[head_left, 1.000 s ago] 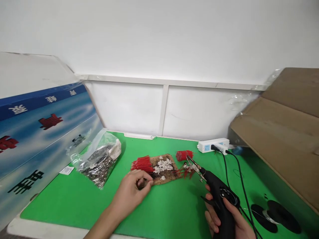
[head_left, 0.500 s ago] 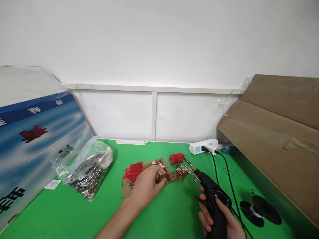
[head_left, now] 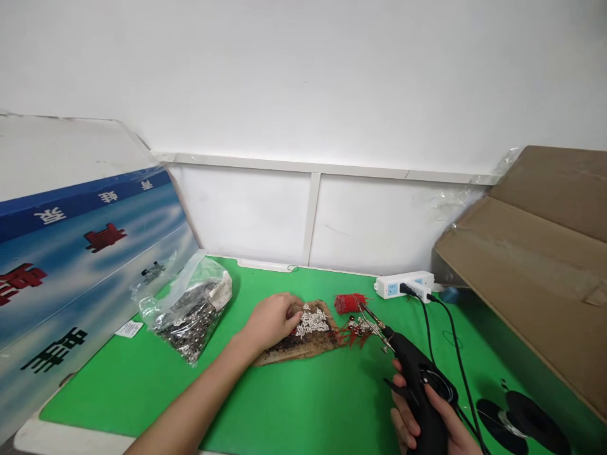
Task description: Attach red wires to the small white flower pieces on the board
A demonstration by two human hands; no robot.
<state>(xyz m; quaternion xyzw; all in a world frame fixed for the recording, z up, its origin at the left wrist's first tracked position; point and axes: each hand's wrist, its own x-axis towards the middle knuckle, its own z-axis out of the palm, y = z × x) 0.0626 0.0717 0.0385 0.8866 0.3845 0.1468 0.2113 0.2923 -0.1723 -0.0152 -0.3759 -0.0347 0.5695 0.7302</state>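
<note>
My right hand (head_left: 412, 404) is wrapped around a black soldering gun (head_left: 417, 373), its metal tip pointing up and left near a bundle of red wires (head_left: 349, 303). My left hand (head_left: 272, 322) rests over the left part of a scorched brown board (head_left: 303, 349), fingers curled and thumb close to them. A trace of red shows under the thumb; whatever the fingers grip is hidden. Small silvery metal pieces (head_left: 313, 321) lie on the board just right of that hand. More silvery pieces with red wires attached (head_left: 358, 328) lie right of the board, close to the gun's tip.
A clear plastic bag of metal parts (head_left: 190, 322) lies at left, by a printed blue box panel (head_left: 95, 253). A white power strip (head_left: 403, 284) with black cords stands at the back right. A solder wire spool (head_left: 516, 420) and a cardboard box (head_left: 531, 253) are at right.
My left hand has moved left from the metal pieces to where the red wires lay on the board, uncovering the pieces. The view has shifted left; the gun stays in my right hand.
</note>
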